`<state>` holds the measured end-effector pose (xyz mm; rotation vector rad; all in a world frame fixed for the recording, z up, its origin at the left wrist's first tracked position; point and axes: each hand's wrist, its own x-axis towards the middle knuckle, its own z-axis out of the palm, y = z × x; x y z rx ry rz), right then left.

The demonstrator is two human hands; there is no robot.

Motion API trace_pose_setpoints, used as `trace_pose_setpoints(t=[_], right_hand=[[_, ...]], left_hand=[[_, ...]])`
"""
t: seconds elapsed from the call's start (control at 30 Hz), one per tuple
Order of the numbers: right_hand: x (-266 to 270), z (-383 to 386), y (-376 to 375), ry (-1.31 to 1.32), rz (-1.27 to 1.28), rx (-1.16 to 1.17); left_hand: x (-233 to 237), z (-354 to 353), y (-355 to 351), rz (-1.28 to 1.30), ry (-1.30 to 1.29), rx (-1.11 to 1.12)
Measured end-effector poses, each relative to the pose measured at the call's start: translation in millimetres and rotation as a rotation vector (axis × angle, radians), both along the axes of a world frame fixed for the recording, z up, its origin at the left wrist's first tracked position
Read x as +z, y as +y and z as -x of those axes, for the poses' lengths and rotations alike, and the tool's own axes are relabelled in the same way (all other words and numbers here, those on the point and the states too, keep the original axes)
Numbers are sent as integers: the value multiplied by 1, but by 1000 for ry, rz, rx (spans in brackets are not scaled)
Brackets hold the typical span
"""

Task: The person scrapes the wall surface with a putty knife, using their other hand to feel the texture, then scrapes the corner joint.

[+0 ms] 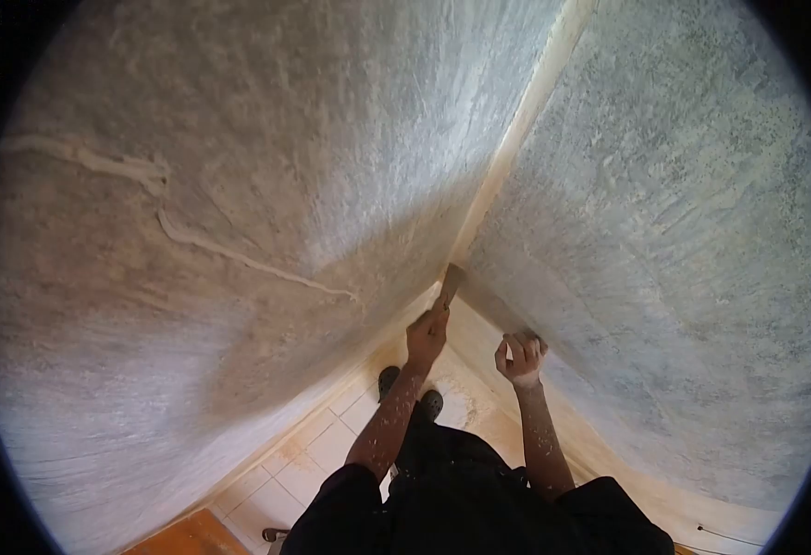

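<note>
My left hand (pixel 427 337) is closed around the handle of a scraper (pixel 452 281). Its flat blade points up into the inside corner where the two walls meet, at the lower end of a pale strip (pixel 507 148) that runs along that corner. To the right, my right hand (pixel 521 361) is held close to the right wall (pixel 664 231) with its fingers curled in. A brownish edge shows behind those fingers, but what they hold cannot be made out. White specks spot both forearms.
On the left wall (pixel 128 305), a raised whitish crack line (pixel 229 252) slants down toward the corner. Below lie dusty white floor tiles (pixel 299 476) and my dark shoes (pixel 431 404). An orange-brown board (pixel 188 536) lies at the lower left.
</note>
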<state>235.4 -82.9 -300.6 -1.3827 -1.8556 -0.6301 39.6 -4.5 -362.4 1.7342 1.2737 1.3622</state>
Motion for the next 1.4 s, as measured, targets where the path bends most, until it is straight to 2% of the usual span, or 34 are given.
trace_pose_setpoints(t=[0.07, 0.17, 0.2, 0.3, 0.33, 0.43, 0.57, 0.63, 0.77, 0.87, 0.93, 0.97, 1.03, 1.07, 1.17, 1.2, 1.33, 1.4], right_hand=[[-4, -2, -2, -12, -6, -4], [4, 4, -2, -19, -3, -38], [5, 1, -5, -19, 8, -26], [-1, -2, 4, -11, -6, -2], [-6, -4, 1, -13, -1, 0], [-8, 3, -10, 13, 41, -24], [-1, 1, 4, 33, 37, -50], [-2, 5, -7, 58, 69, -53], [11, 17, -7, 144, 108, -131], [13, 19, -4, 163, 82, -144], [16, 25, -8, 197, 117, -161], [21, 24, -7, 204, 130, -159], [27, 25, -7, 201, 125, -158], [26, 24, -8, 201, 123, -153], [22, 27, -2, 211, 126, -148], [23, 28, -6, 213, 139, -154], [27, 28, -14, 204, 157, -168], [28, 22, -1, 197, 140, -164]], left_hand=[[3, -6, -4, -136, -74, 17], [11, -6, -7, 45, -84, -50], [-7, -6, -1, -35, -90, -36], [-19, 2, 6, -32, -17, -23], [-7, 0, 1, -104, -82, -9], [15, 5, -7, -2, 102, -82], [16, -6, 8, -48, -72, -13], [37, -5, -8, -9, -132, -7], [23, -1, -13, -62, -99, -48], [45, -10, 3, -89, -103, -26], [80, -16, 11, -88, -126, -29], [67, -15, 5, -55, -73, -48], [10, 0, -1, -12, 39, -82], [-5, 5, -5, 90, 65, -100], [34, -9, 9, -70, 25, -30], [47, -14, 11, -108, -74, -23], [-11, 12, -14, 26, 134, -77], [-15, -4, 5, -100, 36, -25]])
